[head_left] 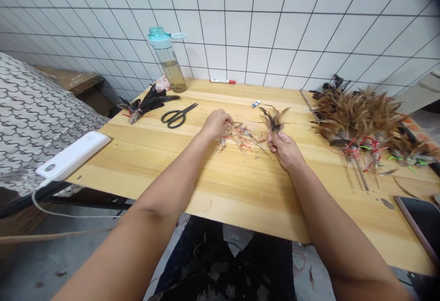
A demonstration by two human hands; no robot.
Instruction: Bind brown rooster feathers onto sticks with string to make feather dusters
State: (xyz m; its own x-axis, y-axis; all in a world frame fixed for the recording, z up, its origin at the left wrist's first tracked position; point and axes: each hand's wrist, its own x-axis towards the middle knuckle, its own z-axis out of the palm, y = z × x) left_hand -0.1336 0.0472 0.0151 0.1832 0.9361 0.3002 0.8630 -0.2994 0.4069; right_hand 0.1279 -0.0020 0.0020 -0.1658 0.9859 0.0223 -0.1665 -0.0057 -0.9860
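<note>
My right hand (284, 149) pinches a small bunch of brown and black feathers (274, 116) by its lower end, with the tips fanned upward. At the left edge of a scrap pile (244, 138) of red thread bits and feather trimmings, my left hand (216, 124) has its fingers pressed together. What those fingers hold, if anything, is hidden. Black-handled scissors (177, 116) lie to the left of that hand, blades partly apart. Farther left rests a bundle of black feathers (147, 103) with red ties.
Brown feather bundles (357, 113) tied in red and green are heaped at the right. A phone (421, 223) lies at the right front edge. Along the back stand a water bottle (168, 60) and a red-capped marker (222, 81). A white power bank (74, 154) sits at the left edge.
</note>
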